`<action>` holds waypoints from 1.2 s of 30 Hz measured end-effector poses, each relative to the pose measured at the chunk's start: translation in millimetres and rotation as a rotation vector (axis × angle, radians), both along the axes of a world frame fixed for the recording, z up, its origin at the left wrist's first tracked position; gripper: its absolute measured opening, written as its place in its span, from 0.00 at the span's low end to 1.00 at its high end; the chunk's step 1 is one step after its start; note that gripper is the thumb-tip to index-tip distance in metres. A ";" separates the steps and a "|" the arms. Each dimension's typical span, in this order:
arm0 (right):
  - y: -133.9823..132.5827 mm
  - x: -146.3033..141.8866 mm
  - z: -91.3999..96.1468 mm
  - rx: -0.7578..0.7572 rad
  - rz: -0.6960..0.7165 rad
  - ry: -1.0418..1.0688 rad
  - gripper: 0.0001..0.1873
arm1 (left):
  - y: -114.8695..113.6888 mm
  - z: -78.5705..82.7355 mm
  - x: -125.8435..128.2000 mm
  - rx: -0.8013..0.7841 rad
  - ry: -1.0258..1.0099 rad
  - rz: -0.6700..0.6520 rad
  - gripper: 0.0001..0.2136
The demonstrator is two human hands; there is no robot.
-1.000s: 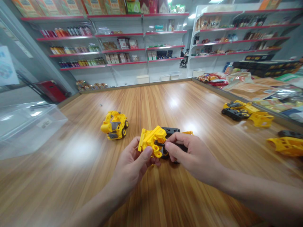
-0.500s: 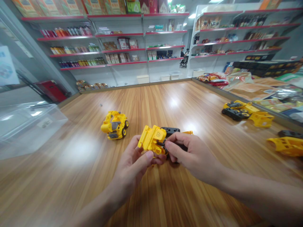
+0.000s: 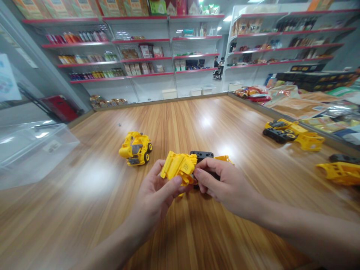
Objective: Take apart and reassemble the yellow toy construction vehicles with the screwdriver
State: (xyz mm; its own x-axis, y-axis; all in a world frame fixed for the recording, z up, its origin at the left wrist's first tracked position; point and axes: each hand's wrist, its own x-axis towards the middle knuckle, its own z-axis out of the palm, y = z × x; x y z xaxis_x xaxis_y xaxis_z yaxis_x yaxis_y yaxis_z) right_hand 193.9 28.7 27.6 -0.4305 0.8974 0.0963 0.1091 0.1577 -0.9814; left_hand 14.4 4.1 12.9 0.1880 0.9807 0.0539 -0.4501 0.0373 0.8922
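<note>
- Sitting at the near left edge of the counter [image 3: 84, 210], a clear plastic bin [image 3: 30, 150] bears a white label; glare hides whatever is inside.
- Held just above the counter at its middle, the yellow toy body [image 3: 178, 167] is blocky moulded plastic, tilted, with a small window grid printed on its side.
- A black chassis [image 3: 201, 155] with round holes along its top butts against the yellow toy body's right end, and a yellow tip shows beyond it.
- The left hand [image 3: 156, 197] has its fingers [image 3: 171, 185] clamped on the yellow toy body, thumb below and in front, the others behind.
- The right hand [image 3: 225, 183] has its fingers [image 3: 204, 165] pinched together on the black chassis at the joint between the 2 parts.
- An assembled yellow truck [image 3: 135, 148] stands farther back on the left, apart from both hands.
- Loose yellow and black toy parts [image 3: 292, 133] lie well to the right.
- Stocked shelves [image 3: 146, 48] line the far wall.
</note>
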 end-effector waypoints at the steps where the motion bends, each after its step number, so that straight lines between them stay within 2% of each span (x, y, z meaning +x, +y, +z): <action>1: -0.2 -0.1 -0.5 -0.005 0.001 0.000 0.10 | -0.3 -0.2 -0.3 0.011 0.014 0.002 0.10; 8: -1.9 -0.2 -2.3 0.054 0.022 -0.052 0.08 | -2.8 -5.8 -6.1 0.050 0.186 0.023 0.10; 14: -1.9 2.1 -0.6 0.139 0.028 -0.119 0.10 | -3.5 -9.1 -7.4 0.089 0.208 0.025 0.09; 20: -2.8 2.1 -1.1 0.159 -0.009 -0.170 0.04 | -2.8 -8.8 -6.1 0.087 0.226 0.036 0.09; 26: -2.3 2.0 0.9 0.238 0.010 -0.169 0.09 | -4.6 -3.3 -3.7 0.149 0.315 0.049 0.08; 29: -1.5 2.4 0.4 0.190 0.006 -0.135 0.08 | -5.3 -0.9 -3.2 0.167 0.360 0.052 0.09; 33: -2.1 1.5 0.2 0.100 -0.005 -0.081 0.01 | -4.6 -1.3 -3.0 0.165 0.364 0.047 0.09; 36: -2.7 0.2 1.0 0.054 0.011 -0.043 0.02 | -3.8 -3.5 -3.3 0.150 0.359 0.041 0.09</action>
State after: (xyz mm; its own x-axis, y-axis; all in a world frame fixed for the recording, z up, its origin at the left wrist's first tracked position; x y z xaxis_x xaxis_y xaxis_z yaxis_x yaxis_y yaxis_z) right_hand 194.1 26.0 28.7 -0.4455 0.8864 0.1257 0.1487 0.2117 -0.9659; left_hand 11.1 0.2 9.3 0.1822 0.9739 0.1354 -0.1063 -0.1174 0.9874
